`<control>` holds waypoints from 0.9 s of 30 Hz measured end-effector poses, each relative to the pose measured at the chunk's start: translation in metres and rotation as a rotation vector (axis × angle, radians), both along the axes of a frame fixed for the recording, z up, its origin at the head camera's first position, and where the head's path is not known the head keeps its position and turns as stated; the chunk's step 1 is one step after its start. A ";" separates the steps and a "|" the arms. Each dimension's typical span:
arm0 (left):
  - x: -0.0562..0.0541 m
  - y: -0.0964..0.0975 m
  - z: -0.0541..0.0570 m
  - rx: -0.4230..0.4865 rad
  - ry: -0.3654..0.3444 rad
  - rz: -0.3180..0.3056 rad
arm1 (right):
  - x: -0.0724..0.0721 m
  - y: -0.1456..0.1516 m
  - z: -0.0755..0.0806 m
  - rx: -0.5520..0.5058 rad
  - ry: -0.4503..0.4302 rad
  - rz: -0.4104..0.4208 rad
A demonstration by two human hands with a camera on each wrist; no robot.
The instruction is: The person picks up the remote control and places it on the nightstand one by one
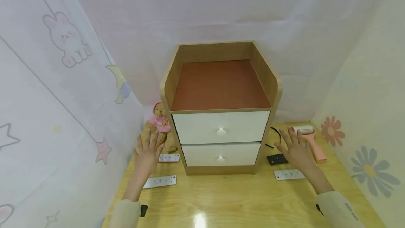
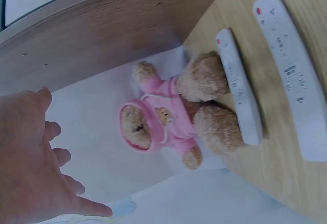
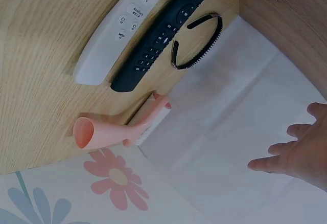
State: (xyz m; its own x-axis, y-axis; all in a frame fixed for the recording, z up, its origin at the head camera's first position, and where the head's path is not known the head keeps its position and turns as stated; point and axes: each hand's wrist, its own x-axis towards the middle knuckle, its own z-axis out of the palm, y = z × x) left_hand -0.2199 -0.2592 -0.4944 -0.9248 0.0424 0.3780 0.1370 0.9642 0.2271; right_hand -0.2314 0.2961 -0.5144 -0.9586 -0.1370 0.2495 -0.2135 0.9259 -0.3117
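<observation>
My left hand (image 1: pixel 147 157) is held with its fingers spread, left of a wooden cabinet (image 1: pixel 221 170) with two white drawers, and holds nothing. In the left wrist view a teddy bear (image 2: pixel 171 114) in a pink hoodie sits beyond that hand, beside two white remote controls, the smaller (image 2: pixel 239 88) at its feet and the larger (image 2: pixel 296 75) farther out. My right hand (image 1: pixel 297 152), also spread and holding nothing, hovers right of the cabinet. Around it lie a black remote control (image 3: pixel 159 35), a white remote control (image 3: pixel 120 29), a black headband (image 3: pixel 212 42) and a pink-handled lint roller (image 3: pixel 110 134).
The cabinet's upper drawer (image 1: pixel 202 127) and lower drawer (image 1: pixel 202 156) have round white knobs and look closed. A raised wooden rim surrounds its brown top (image 1: pixel 221 87). Printed cloth walls (image 1: pixel 72 115) stand on the left, back and right of the wooden table (image 1: pixel 221 200).
</observation>
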 end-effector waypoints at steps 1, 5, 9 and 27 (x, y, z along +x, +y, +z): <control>0.000 0.000 0.004 0.002 0.016 -0.004 | 0.000 0.001 0.000 -0.002 0.006 0.004; -0.001 0.002 0.022 0.004 0.086 -0.028 | 0.003 0.005 0.000 -0.009 0.021 0.022; -0.002 0.004 0.046 0.035 0.145 -0.063 | 0.008 0.009 -0.005 -0.021 0.064 0.061; -0.015 0.021 0.174 0.285 0.484 -0.561 | 0.044 0.034 -0.052 0.008 -0.120 0.008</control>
